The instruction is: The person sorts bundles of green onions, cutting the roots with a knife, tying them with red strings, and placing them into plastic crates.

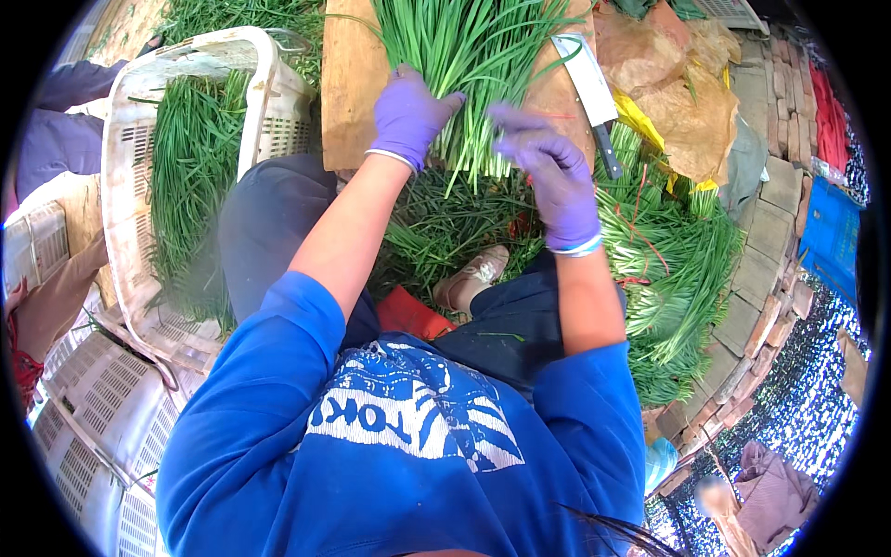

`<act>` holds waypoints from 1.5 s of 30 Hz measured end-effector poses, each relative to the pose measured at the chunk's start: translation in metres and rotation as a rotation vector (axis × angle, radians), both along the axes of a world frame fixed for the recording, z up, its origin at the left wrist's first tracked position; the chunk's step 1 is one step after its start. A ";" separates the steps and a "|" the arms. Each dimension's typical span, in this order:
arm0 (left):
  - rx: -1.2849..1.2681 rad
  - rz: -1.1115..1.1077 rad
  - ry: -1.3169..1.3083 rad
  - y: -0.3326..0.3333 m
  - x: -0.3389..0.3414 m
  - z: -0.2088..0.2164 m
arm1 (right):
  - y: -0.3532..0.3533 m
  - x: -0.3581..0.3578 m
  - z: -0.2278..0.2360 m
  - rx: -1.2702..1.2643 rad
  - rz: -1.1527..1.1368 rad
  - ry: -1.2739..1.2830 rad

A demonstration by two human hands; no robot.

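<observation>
A large bunch of garlic chives (455, 65) lies on a wooden board (351, 111) in front of me, its pale stem ends toward me. My left hand (408, 116), in a purple glove, grips the bunch's left side, with the thumb across the stems. Just right of the stem ends is my right hand (555, 181), also gloved in purple. Its fingers are apart and partly curled, somewhat blurred, and no object shows in them. A cleaver (587, 82) with a black handle rests on the board's right side, the handle reaching past the edge.
At left stands a white plastic crate (116, 186) holding chives. More chives (677, 269) are heaped at right, below brown and yellow wrapping (682, 111). Loose leaves (445, 232) cover the ground under the board, around my shoe (473, 277). A blue crate (829, 241) sits far right.
</observation>
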State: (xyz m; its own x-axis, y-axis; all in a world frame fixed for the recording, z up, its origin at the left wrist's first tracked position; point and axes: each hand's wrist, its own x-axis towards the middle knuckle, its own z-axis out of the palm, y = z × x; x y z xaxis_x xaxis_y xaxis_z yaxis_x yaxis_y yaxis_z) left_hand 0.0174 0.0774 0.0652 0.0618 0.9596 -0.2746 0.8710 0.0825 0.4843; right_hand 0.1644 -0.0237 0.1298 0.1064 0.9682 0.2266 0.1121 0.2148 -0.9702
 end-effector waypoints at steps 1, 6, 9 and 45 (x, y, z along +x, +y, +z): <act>0.002 0.002 0.021 0.001 -0.001 0.000 | -0.002 0.007 0.008 -0.281 0.364 0.125; 0.020 -0.011 0.037 0.000 0.003 -0.003 | -0.023 -0.007 0.007 -0.543 0.283 -0.710; 0.025 -0.010 0.034 -0.001 0.003 -0.005 | -0.017 -0.028 -0.008 -0.725 -0.148 -0.762; 0.030 -0.016 -0.035 -0.001 -0.007 -0.001 | -0.359 0.258 0.002 -1.146 -0.700 -1.217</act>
